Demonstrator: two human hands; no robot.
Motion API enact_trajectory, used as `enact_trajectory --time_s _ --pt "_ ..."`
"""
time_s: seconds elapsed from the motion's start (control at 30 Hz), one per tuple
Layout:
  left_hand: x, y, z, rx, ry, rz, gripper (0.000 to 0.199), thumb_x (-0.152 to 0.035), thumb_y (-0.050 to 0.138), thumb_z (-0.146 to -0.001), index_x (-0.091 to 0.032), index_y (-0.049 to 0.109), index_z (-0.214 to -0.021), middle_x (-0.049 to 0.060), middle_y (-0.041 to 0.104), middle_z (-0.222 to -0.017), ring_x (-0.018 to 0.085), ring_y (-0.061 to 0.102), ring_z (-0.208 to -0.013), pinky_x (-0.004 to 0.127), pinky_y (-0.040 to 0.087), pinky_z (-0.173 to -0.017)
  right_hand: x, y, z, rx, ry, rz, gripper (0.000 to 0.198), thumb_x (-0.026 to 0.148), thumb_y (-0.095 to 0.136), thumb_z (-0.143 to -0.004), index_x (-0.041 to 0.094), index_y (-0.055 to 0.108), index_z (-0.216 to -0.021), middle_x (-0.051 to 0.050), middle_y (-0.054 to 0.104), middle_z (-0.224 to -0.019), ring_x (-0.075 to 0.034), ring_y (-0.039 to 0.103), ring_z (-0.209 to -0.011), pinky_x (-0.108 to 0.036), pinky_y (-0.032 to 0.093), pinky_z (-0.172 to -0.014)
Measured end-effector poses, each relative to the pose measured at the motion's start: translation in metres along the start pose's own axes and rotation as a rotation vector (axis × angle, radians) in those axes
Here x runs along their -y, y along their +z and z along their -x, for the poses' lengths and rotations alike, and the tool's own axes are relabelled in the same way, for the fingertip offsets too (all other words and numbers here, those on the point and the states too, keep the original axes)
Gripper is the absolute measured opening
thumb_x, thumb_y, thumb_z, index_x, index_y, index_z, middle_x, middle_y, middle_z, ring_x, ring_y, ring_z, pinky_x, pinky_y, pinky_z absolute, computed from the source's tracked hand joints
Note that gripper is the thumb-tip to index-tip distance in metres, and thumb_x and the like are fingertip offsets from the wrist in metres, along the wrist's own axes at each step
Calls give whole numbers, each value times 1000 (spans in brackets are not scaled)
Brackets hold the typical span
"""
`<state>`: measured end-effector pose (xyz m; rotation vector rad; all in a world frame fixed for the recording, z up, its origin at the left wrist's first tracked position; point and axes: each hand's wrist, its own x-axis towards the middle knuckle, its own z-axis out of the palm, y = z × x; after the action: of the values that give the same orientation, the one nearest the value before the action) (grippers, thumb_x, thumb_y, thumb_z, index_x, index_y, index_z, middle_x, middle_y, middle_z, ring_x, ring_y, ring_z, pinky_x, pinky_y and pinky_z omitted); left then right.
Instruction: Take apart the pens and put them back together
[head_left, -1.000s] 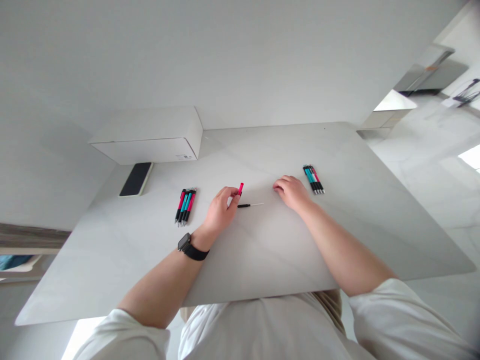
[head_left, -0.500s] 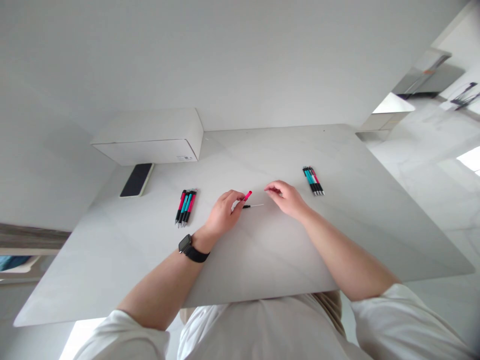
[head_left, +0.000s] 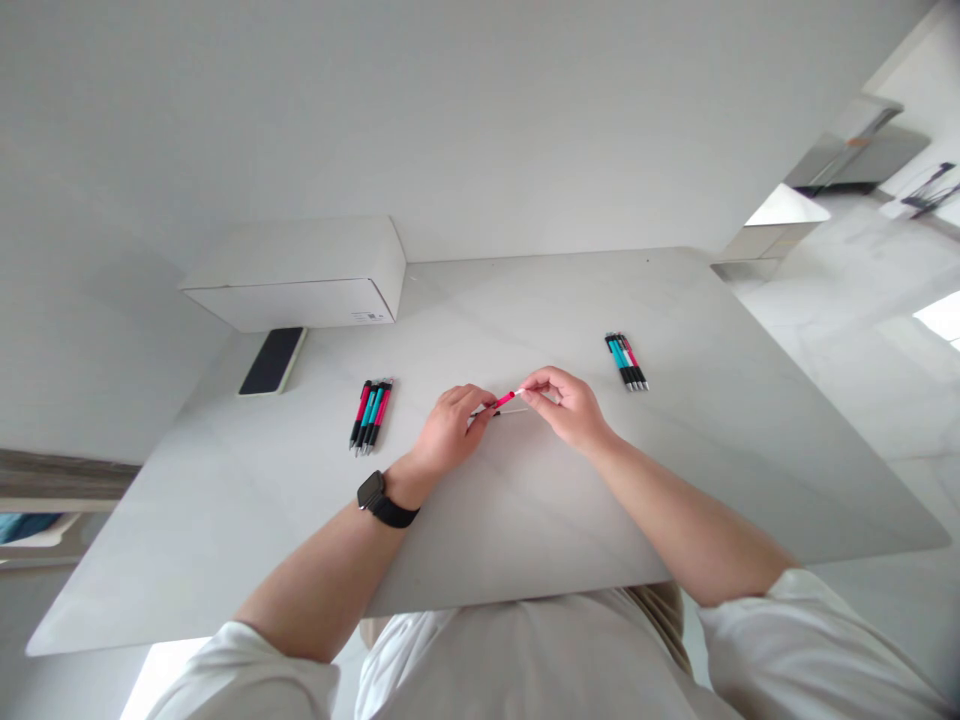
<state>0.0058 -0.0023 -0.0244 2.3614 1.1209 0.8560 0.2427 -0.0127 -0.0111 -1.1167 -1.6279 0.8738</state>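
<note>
Our left hand [head_left: 448,428] has thumb and fingers pinched closed on a red pen barrel [head_left: 505,400], which slants from the fingertips toward our right hand [head_left: 574,408]. There our fingers are nearly together at the tips, pinching a small white piece [head_left: 520,391] at the barrel's end; we cannot tell whether it goes inside. Close by our left fingertips, a black pen part [head_left: 496,413] with a thin pale stem [head_left: 515,410] lies on the counter [head_left: 525,520]. Left of our left fingers rests one pen row [head_left: 371,415]; right of our right fingers, another bundle of pens [head_left: 627,361].
</note>
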Motion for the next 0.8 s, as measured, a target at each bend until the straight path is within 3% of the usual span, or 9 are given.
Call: enact_trajectory --time_s 0.23,0.8 --pt "1 1 0 9 11 -27 16 -26 53 -104 -25 67 -112 8 72 -104 24 67 -100 42 51 -94 10 -2 1 -29 -121 183 13 38 64 -99 29 73 -98 -4 76 -99 -23 71 -95 -39 57 -91" --pt "1 1 0 2 37 -60 16 -28 54 -105 -25 68 -113 8 72 -105 24 67 -103 42 49 -97 7 -6 -1 13 -204 215 7 29 67 -97 30 74 -100 -3 76 -100 -23 71 -96 -38 57 -91"
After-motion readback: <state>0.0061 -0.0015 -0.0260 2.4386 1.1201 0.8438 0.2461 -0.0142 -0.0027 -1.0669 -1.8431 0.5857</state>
